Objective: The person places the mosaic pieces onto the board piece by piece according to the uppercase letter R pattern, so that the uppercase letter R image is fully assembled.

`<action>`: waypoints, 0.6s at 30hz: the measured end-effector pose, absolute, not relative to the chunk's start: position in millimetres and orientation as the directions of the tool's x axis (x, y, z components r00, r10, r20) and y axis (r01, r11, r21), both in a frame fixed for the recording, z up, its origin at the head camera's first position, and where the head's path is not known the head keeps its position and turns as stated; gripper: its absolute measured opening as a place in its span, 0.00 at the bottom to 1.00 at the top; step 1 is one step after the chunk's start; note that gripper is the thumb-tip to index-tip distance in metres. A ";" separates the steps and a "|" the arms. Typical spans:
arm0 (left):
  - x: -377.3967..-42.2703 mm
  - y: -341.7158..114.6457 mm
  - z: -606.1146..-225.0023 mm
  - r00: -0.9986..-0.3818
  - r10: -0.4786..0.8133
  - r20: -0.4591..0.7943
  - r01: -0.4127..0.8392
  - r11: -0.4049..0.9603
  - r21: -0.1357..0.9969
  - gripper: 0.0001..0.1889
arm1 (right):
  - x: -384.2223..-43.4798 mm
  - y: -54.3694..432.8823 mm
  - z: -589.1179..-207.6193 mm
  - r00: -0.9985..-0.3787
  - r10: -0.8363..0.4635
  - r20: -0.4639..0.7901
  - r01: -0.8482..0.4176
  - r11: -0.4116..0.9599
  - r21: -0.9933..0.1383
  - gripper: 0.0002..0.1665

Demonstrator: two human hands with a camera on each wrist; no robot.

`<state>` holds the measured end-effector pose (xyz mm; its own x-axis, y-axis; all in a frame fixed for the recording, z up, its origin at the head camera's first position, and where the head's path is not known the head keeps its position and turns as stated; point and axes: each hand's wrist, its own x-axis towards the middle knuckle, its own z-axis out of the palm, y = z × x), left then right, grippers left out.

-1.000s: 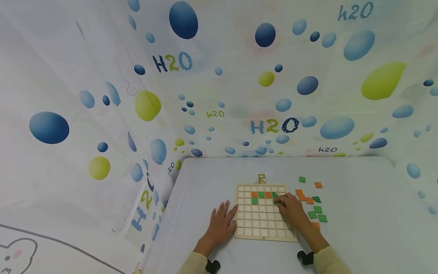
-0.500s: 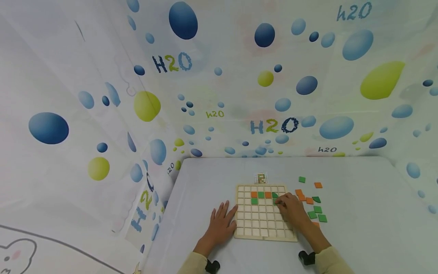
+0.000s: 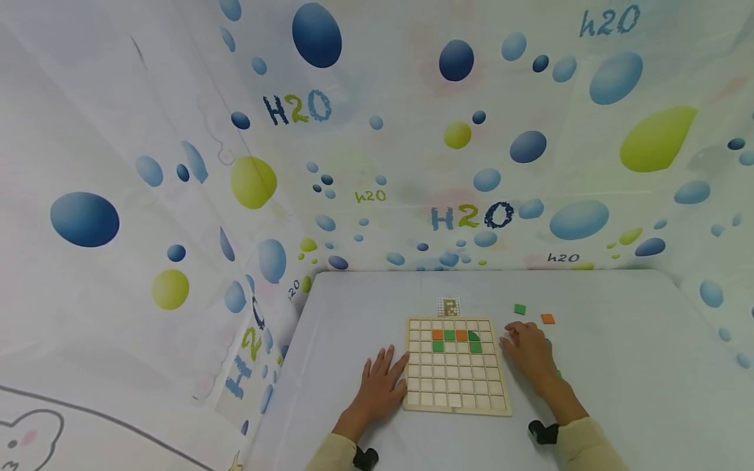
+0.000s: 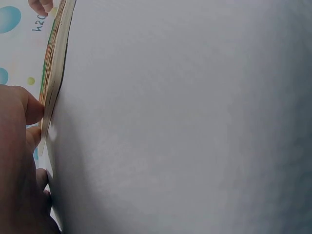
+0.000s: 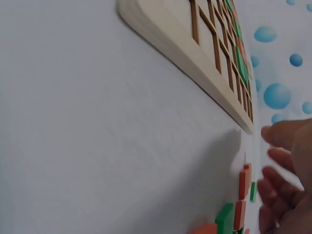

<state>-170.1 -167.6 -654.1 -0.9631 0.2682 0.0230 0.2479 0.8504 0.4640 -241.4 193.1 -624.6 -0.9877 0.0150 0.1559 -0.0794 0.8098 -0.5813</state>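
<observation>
The board [image 3: 456, 383] lies on the counter [image 3: 353, 294], six tiles [image 3: 449, 335] set, most squares bare. Loose tiles [image 3: 520, 309] remain rightward, near the right hand [image 3: 528, 353], fingers relaxed, apart, empty; the left hand's [image 3: 379, 384] spread fingers touch the board's edge.

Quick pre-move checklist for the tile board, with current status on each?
1. Board braced: ok, the left hand touches its left edge.
2. Right hand free: ok, no tile shows between its fingers.
3. Placed tiles within their squares: ok, six green and orange ones, none visibly straddling a divider.
4. Loose tiles all in plain sight from the head camera: not ok, the right hand and forearm hide some.
5. Layout matches the pattern card: cannot tell, its print is too small to check.
</observation>
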 end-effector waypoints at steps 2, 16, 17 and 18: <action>-170.5 -168.2 -654.3 -0.963 0.270 0.020 0.249 0.852 0.462 0.30 | -244.2 198.4 -624.8 -0.991 0.056 0.123 -0.025 0.818 -0.575 0.25; -168.5 -167.0 -649.3 -0.961 0.273 0.035 0.255 0.834 0.489 0.31 | -257.9 205.2 -623.8 -0.994 0.103 0.027 0.072 0.838 -0.540 0.22; -167.9 -166.9 -648.8 -0.960 0.275 0.042 0.260 0.831 0.492 0.31 | -259.2 204.7 -624.8 -0.993 0.112 0.026 0.081 0.839 -0.538 0.23; -167.3 -166.9 -648.4 -0.959 0.280 0.051 0.267 0.824 0.500 0.30 | -260.4 204.2 -626.0 -0.992 0.122 0.028 0.088 0.840 -0.535 0.24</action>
